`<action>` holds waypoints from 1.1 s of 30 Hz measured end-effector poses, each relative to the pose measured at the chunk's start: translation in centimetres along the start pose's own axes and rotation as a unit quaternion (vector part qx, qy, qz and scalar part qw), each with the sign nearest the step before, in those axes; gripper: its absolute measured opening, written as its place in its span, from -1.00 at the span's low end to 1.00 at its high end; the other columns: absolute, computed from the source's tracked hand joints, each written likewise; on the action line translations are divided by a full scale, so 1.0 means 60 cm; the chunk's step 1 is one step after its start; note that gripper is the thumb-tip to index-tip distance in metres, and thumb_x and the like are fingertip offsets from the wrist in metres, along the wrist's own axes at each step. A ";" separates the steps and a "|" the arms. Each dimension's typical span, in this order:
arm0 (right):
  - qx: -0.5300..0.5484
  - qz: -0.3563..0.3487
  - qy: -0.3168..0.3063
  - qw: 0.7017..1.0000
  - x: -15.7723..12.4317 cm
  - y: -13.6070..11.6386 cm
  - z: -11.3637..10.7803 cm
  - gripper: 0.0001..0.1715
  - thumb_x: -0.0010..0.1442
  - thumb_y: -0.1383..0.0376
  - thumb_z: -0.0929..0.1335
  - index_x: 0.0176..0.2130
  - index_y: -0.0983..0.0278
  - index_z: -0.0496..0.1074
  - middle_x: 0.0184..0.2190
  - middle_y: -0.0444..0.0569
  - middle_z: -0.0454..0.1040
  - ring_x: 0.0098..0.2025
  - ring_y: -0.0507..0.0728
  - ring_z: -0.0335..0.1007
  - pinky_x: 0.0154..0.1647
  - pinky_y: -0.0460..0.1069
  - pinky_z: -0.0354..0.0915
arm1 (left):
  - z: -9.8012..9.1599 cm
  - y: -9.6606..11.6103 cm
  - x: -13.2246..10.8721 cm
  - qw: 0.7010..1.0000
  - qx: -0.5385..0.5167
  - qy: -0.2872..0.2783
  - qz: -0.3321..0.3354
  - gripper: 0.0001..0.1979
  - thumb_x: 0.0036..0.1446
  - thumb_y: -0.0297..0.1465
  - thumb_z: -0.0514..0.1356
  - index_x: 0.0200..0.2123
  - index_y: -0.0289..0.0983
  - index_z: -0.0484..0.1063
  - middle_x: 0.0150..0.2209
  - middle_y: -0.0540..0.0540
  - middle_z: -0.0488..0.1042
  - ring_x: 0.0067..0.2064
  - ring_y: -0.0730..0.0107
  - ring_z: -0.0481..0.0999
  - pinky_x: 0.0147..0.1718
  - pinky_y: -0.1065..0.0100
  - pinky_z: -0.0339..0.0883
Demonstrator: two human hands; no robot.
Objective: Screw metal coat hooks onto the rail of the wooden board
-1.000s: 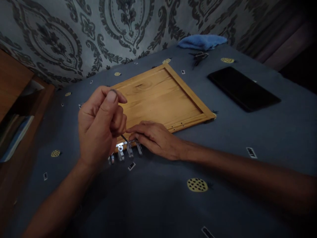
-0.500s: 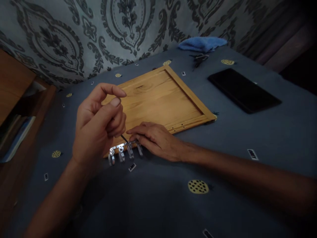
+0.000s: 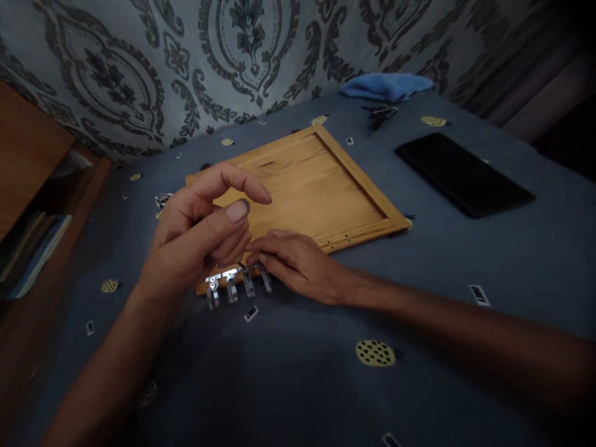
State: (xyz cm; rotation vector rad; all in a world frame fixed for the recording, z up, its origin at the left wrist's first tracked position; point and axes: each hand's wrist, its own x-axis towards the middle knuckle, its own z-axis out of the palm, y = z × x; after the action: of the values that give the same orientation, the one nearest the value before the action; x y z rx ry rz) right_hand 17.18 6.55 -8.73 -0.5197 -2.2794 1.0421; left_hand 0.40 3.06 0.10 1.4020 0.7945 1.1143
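My left hand [image 3: 200,233] is raised over the near left corner of a wooden cabinet door [image 3: 298,192]. Its lower fingers curl round a screwdriver whose handle is hidden; only a bit of the thin dark shaft [image 3: 243,266] shows, angled down to silver metal hinges [image 3: 231,282]. The thumb and index finger stand apart in front. My right hand [image 3: 302,264] lies low on the door's near edge, its fingertips closed at the right end of the hinges, beside the shaft's tip. Curved hinge arms stick out past the edge, and small screw holes show farther right.
A dark flat tablet-like slab [image 3: 465,174] lies on the patterned blue cloth [image 3: 442,298] at right. Behind it are black scissors-like tools [image 3: 382,115] and a blue towel [image 3: 386,87]. Another metal piece [image 3: 162,200] sits left of the door. A wooden shelf [image 3: 37,167] borders the left.
My left hand has turned and shifted slightly right and down, its index finger reaching farther forward. My right hand stays at the hinges. The whole view has shifted slightly.
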 end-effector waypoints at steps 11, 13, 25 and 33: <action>0.003 0.010 -0.003 1.000 0.003 -0.004 -0.002 -0.75 0.36 0.43 0.24 -0.10 0.32 0.49 -0.24 -0.01 0.59 -0.15 0.15 0.46 -0.03 0.08 0.30 | 0.004 -0.006 0.006 0.999 -0.034 0.021 0.029 -0.90 0.26 -0.47 0.15 -0.27 -0.26 0.48 -0.68 0.22 -0.16 -0.74 0.71 -0.23 -0.73 0.59 -0.10; 0.001 0.010 0.000 1.000 0.003 -0.004 -0.002 -0.74 0.37 0.43 0.23 -0.09 0.33 0.49 -0.23 0.00 0.59 -0.14 0.16 0.46 -0.03 0.08 0.30 | 0.004 -0.006 0.006 0.999 -0.032 0.021 0.027 -0.90 0.27 -0.47 0.15 -0.26 -0.25 0.48 -0.69 0.22 -0.16 -0.74 0.70 -0.23 -0.74 0.58 -0.11; -0.007 0.011 -0.012 1.000 0.002 -0.002 -0.003 -0.74 0.38 0.41 0.22 -0.09 0.32 0.48 -0.23 0.01 0.57 -0.18 0.15 0.45 -0.06 0.08 0.30 | 0.002 -0.006 0.003 0.999 -0.035 0.004 0.023 -0.88 0.28 -0.49 0.12 -0.22 -0.26 0.47 -0.69 0.23 -0.14 -0.74 0.70 -0.22 -0.73 0.56 -0.14; -0.005 0.009 -0.005 1.000 0.002 -0.002 -0.002 -0.74 0.37 0.41 0.23 -0.10 0.31 0.49 -0.24 0.00 0.57 -0.16 0.15 0.45 -0.05 0.08 0.30 | 0.004 -0.006 0.002 0.999 -0.025 0.016 0.027 -0.88 0.27 -0.48 0.14 -0.23 -0.25 0.49 -0.68 0.22 -0.15 -0.74 0.71 -0.22 -0.75 0.56 -0.13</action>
State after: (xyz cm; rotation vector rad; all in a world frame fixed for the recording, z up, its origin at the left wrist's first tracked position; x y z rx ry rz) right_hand 17.15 6.58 -8.54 -0.5411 -2.2934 1.0447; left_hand 0.70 3.17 -0.21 1.3744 0.7504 1.1920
